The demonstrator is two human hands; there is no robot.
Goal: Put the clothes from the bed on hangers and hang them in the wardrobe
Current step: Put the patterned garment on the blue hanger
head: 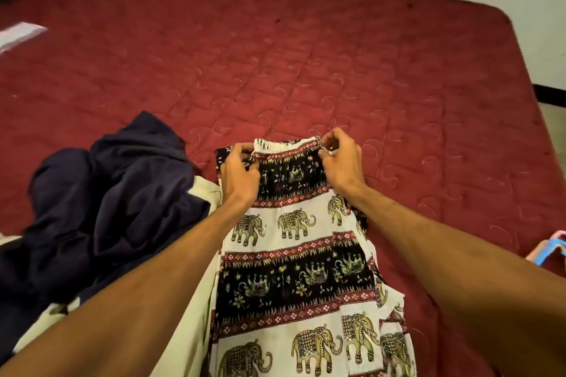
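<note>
Navy clothes (116, 193) heaped on red bed (306, 55), at 9 o'clock of the elephant-print pants (294, 254), cream garment (196, 300) beneath. Left hand (240, 171) fingers curled, pinching the left end of the waistband (288, 145). Pants lie on bed, waistband at 12 o'clock. Right hand (340, 162) fingers pinch the waistband's right end. Pink and blue hangers (548, 249) at 3 o'clock, frame edge.

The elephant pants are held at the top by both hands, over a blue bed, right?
Not quite. The bed is red, not blue, as the head view shows. Both the left hand and the right hand do hold the elephant pants at the top.
</note>
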